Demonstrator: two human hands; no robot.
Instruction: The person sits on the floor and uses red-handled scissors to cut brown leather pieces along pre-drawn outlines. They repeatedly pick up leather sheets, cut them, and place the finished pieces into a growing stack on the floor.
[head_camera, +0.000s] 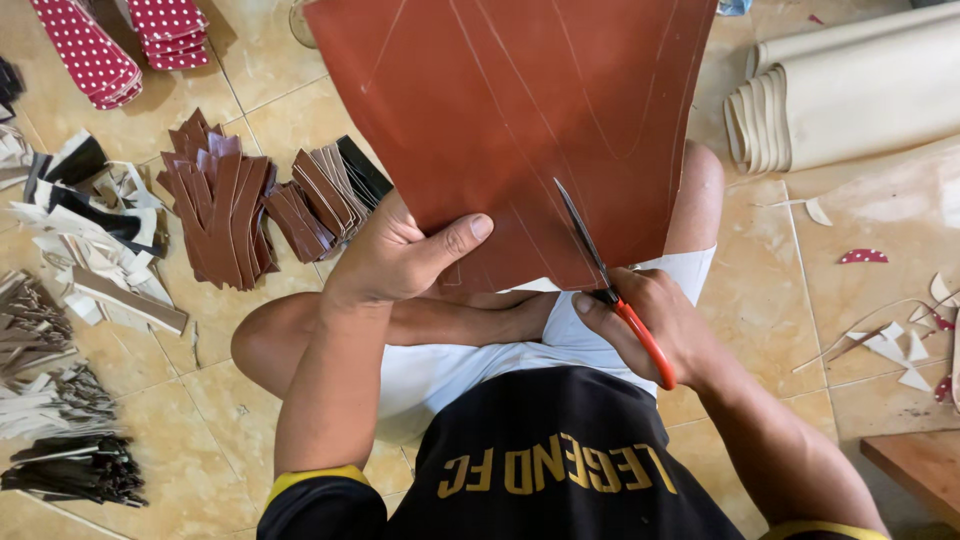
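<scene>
I sit cross-legged on a tiled floor. My left hand (400, 255) pinches the lower left edge of a large brown leather-like sheet (510, 110) marked with thin pale lines, thumb on top. My right hand (650, 325) grips orange-handled scissors (610, 285). Their dark blades point up and to the left, lying along one drawn line near the sheet's bottom edge.
Piles of cut brown strips (225, 205) lie left of my knee, with white and black scraps (90, 235) and strip bundles (60, 440) further left. Red polka-dot pieces (120, 40) sit top left, a cream roll (850, 90) top right, offcuts (890, 345) at right.
</scene>
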